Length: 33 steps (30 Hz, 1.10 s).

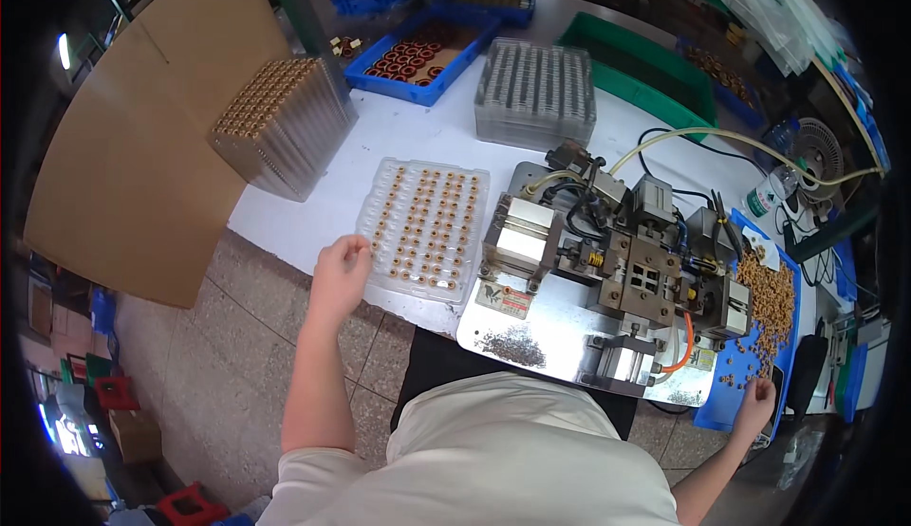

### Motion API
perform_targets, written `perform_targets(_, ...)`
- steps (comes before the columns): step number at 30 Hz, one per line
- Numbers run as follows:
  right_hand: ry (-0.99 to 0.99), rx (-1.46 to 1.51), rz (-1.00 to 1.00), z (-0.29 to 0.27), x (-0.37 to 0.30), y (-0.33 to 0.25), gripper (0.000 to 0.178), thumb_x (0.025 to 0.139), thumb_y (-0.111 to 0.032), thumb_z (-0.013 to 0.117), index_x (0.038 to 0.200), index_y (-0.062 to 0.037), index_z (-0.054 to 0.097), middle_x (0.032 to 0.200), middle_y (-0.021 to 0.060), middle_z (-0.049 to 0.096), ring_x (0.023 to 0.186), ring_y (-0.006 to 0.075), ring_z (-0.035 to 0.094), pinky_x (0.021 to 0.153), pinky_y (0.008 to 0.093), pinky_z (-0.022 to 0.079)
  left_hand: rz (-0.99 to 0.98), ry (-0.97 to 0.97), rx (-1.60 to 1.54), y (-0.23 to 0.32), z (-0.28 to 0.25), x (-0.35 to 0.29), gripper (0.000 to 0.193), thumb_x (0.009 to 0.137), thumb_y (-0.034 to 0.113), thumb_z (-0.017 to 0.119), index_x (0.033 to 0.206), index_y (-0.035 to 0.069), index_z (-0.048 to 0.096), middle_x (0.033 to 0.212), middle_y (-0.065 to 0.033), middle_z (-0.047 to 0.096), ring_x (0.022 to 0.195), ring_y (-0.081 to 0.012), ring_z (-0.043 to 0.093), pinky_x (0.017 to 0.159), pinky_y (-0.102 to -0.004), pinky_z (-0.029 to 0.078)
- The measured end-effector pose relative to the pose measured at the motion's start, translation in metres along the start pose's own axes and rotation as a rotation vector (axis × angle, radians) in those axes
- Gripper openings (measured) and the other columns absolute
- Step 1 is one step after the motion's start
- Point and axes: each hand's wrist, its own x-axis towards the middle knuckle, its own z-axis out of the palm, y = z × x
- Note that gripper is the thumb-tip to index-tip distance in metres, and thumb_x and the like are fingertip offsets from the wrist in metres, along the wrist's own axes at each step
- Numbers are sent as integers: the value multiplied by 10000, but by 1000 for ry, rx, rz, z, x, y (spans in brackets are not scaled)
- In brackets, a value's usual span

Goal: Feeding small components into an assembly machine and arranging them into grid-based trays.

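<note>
My left hand (343,270) is at the left edge of a clear plastic tray (368,205), its fingertips pinched together over the outermost column. Whether a small part is between them cannot be made out. Rows of small brass-coloured parts (436,232) fill most of the tray's pockets. At the far right, my right hand (756,405) reaches to the near end of a blue tray (726,403) with its fingers closed; what they hold, if anything, is too small to see. Loose brass-coloured parts (767,308) lie heaped in that tray. Between my hands stands a metal machine (641,279) on a plate.
Stacked clear trays with brass-coloured parts (275,118) stand back left beside a cardboard sheet (133,147). Another tray stack (534,94) sits behind the machine. Further back are a blue bin (432,90) with red rings and a green bin (697,118). A pale hose (721,137) arches over the right side.
</note>
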Motion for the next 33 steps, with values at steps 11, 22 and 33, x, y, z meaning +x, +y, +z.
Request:
perform_targets(11,-268,203,-453,58,-27,-220,352,878,38,678,1222,-38,689,982,49,678,799,139,602,727,257,502,342,309,471,-39,24,-9,99,780,174,727,874,186,754,1043,-47,664,1000,-287,588,907,-384,464)
perform_targets(22,-333,107,-858,107,-32,-264,142,795,-50,756,935,-66,741,953,32,717,918,226,609,928,367,425,604,443,334,5,75,-32,213,846,49,647,1054,87,674,1161,-110,604,1075,-295,523,993,-385,379)
perform_targets(33,-414,108,-881,109,-34,-273,106,815,-63,742,917,-89,759,934,2,708,923,213,587,954,364,383,706,411,266,9,108,-41,274,786,-39,630,1035,69,666,1128,-91,583,1041,-282,494,994,-412,349)
